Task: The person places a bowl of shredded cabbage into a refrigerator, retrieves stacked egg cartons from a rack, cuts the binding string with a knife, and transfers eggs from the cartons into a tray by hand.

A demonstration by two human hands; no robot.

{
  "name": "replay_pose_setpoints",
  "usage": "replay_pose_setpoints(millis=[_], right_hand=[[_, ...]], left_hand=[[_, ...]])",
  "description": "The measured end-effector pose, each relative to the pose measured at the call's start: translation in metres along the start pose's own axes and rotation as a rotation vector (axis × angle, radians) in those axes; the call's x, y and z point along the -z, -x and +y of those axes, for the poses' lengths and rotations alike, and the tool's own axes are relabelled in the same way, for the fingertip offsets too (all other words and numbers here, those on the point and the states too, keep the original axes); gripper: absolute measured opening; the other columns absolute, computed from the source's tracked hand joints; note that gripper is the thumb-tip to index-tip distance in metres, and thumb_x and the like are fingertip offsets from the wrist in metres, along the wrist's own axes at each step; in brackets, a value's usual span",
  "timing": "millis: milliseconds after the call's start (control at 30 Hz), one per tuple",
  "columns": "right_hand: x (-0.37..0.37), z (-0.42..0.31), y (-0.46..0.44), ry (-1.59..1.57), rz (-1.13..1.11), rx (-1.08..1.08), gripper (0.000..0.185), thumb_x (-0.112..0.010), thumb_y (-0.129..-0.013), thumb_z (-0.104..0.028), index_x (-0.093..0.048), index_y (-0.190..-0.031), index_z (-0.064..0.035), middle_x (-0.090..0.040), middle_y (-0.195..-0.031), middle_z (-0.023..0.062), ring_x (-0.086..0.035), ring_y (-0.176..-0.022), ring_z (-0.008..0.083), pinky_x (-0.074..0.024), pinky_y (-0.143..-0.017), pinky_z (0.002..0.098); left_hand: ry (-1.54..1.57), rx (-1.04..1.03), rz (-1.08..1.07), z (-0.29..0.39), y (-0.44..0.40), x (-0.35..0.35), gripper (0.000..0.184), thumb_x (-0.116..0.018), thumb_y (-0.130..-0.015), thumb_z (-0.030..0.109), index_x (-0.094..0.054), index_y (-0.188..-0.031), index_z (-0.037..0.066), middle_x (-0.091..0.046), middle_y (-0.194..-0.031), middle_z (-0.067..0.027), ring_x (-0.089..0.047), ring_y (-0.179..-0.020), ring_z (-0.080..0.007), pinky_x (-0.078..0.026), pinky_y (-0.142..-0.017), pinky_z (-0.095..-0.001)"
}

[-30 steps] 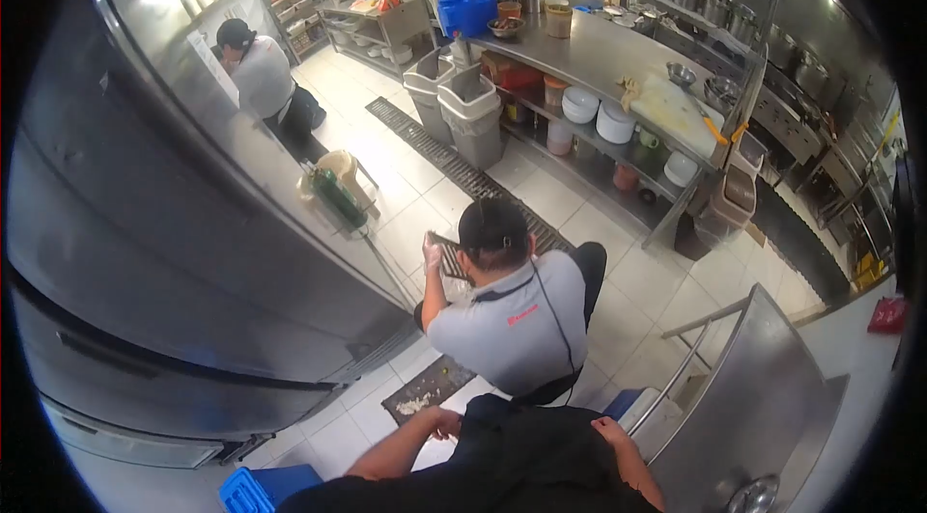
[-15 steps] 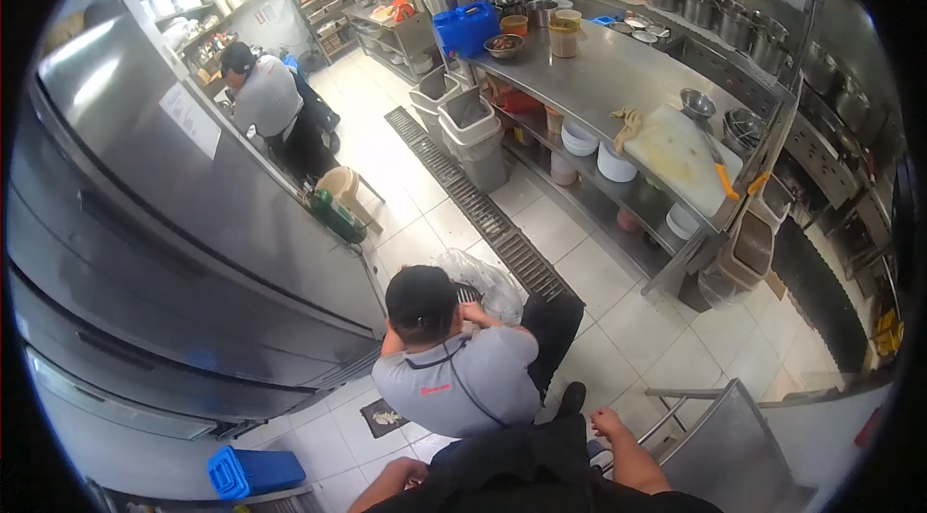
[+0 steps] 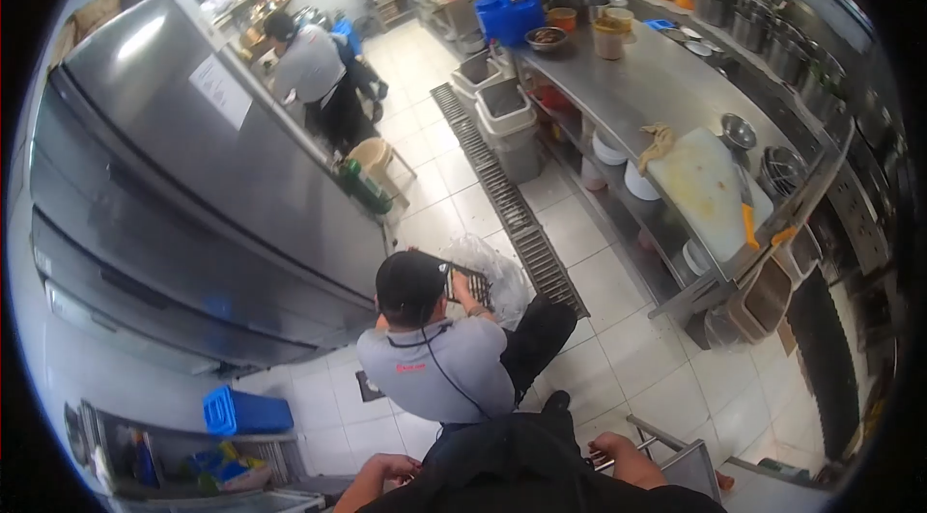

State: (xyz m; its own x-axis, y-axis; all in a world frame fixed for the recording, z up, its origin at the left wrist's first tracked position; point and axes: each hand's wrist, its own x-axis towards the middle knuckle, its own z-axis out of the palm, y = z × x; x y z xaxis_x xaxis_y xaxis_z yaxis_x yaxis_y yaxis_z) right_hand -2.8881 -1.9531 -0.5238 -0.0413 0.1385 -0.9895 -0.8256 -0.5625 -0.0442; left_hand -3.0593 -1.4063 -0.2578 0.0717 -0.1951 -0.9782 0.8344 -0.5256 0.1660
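Left hand [image 3: 392, 468], right hand [image 3: 614, 450] flank black clothing [image 3: 507, 470]; 1 person [image 3: 442, 378] crouching.

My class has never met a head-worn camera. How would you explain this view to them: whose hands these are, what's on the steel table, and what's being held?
There is no machine here: a person wears the camera on their head, and it looks forward and down. At the bottom are the wearer's left hand and right hand, the right one near a metal rail. Both look loosely curled; whether either holds anything is unclear. Just ahead, a co-worker crouches, with a hand at a dark slatted rack. On the steel table lie a cutting board, an orange-handled knife and a cloth; a blue container stands farther back.
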Motion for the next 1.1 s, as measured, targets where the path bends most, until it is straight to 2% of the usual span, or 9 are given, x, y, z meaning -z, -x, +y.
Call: replay_pose_setpoints(millis=[133, 267, 400, 533, 633, 767, 867, 933, 1100], right_hand=[[-0.011, -0.051, 0.025, 0.199, -0.221, 0.092, 0.032, -0.073, -0.092, -0.024, -0.07, -0.119, -0.0073, -0.074, -0.112, 0.011, -0.072, -0.091, 0.0274, -0.0627, -0.076, 0.0536], [-0.008, -0.081, 0.056, 0.56, -0.01, 0.154, 0.035, -0.072, -0.093, -0.024, -0.073, -0.12, -0.0033, -0.076, -0.114, 0.013, -0.075, -0.093, 0.0306, -0.0633, -0.078, 0.0496], [0.052, -0.024, -0.007, 1.058, 0.099, 0.348, 0.043, -0.078, -0.089, -0.029, -0.074, -0.124, -0.0054, -0.077, -0.116, 0.0147, -0.075, -0.096, 0.0289, -0.0591, -0.087, 0.0462], [0.046, -0.019, 0.12, 0.041, -0.114, 0.184, 0.022, -0.068, -0.093, -0.02, -0.075, -0.102, -0.0005, -0.075, -0.095, 0.0179, -0.073, -0.08, 0.0286, -0.0579, -0.066, 0.0424], [0.069, -0.033, 0.152, 0.018, -0.153, 0.212, 0.022, -0.068, -0.093, -0.02, -0.075, -0.102, -0.0006, -0.075, -0.094, 0.0174, -0.073, -0.079, 0.0282, -0.0573, -0.065, 0.0423], [0.127, -0.052, 0.174, 0.002, -0.162, 0.261, 0.021, -0.068, -0.093, -0.019, -0.074, -0.101, -0.0008, -0.074, -0.093, 0.0167, -0.072, -0.078, 0.0277, -0.0566, -0.065, 0.0421], [0.172, -0.053, 0.19, -0.036, -0.149, 0.29, 0.021, -0.067, -0.094, -0.019, -0.074, -0.1, -0.001, -0.074, -0.093, 0.0162, -0.072, -0.078, 0.0274, -0.056, -0.064, 0.0419], [0.196, -0.053, 0.201, -0.068, -0.122, 0.308, 0.02, -0.067, -0.094, -0.019, -0.074, -0.1, -0.0011, -0.074, -0.092, 0.0158, -0.071, -0.078, 0.0271, -0.0557, -0.064, 0.0418], [0.245, -0.046, 0.223, -0.107, -0.024, 0.341, 0.019, -0.067, -0.094, -0.019, -0.073, -0.099, -0.0013, -0.073, -0.091, 0.015, -0.071, -0.077, 0.0265, -0.0547, -0.063, 0.0415]], left_hand=[[0.211, -0.059, -0.109, -0.019, -0.022, -0.024, 0.025, -0.07, -0.096, 0.026, -0.072, -0.119, 0.017, -0.064, -0.095, 0.0, -0.056, -0.085, -0.0108, -0.042, -0.074, -0.0272], [0.384, -0.119, -0.209, -0.036, -0.062, -0.032, 0.023, -0.071, -0.097, 0.026, -0.07, -0.118, 0.018, -0.06, -0.09, 0.0047, -0.051, -0.077, -0.007, -0.039, -0.066, -0.0238], [0.54, -0.181, -0.318, -0.041, -0.121, -0.03, 0.021, -0.072, -0.097, 0.025, -0.068, -0.117, 0.02, -0.055, -0.084, 0.0093, -0.045, -0.069, -0.0032, -0.035, -0.059, -0.0204], [0.554, -0.233, -0.284, 0.011, -0.111, -0.022, 0.016, -0.073, -0.096, 0.023, -0.067, -0.111, 0.02, -0.056, -0.082, 0.0117, -0.044, -0.063, -0.0013, -0.031, -0.052, -0.0186], [0.432, -0.172, -0.26, 0.024, -0.147, -0.01, 0.032, -0.065, -0.098, 0.023, -0.068, -0.129, 0.017, -0.073, -0.103, 0.0053, -0.063, -0.082, -0.0082, -0.05, -0.07, -0.0259], [0.635, -0.179, -0.166, 0.106, -0.137, -0.03, 0.01, -0.07, -0.094, 0.025, -0.067, -0.098, 0.017, -0.058, -0.079, 0.0081, -0.045, -0.057, -0.0034, -0.029, -0.047, -0.0212], [0.547, -0.139, -0.146, 0.16, -0.155, -0.034, 0.011, -0.064, -0.097, 0.026, -0.066, -0.097, 0.015, -0.055, -0.074, 0.0069, -0.045, -0.055, -0.0049, -0.029, -0.047, -0.0225], [0.325, -0.329, -0.135, 0.194, -0.145, -0.031, 0.012, -0.06, -0.098, 0.023, -0.066, -0.098, 0.013, -0.053, -0.072, 0.006, -0.044, -0.054, -0.0059, -0.028, -0.047, -0.023], [0.503, -0.187, -0.228, 0.314, -0.076, -0.032, 0.015, -0.053, -0.104, 0.02, -0.067, -0.106, 0.014, -0.051, -0.073, 0.0048, -0.038, -0.052, -0.0056, -0.028, -0.047, -0.0239]])
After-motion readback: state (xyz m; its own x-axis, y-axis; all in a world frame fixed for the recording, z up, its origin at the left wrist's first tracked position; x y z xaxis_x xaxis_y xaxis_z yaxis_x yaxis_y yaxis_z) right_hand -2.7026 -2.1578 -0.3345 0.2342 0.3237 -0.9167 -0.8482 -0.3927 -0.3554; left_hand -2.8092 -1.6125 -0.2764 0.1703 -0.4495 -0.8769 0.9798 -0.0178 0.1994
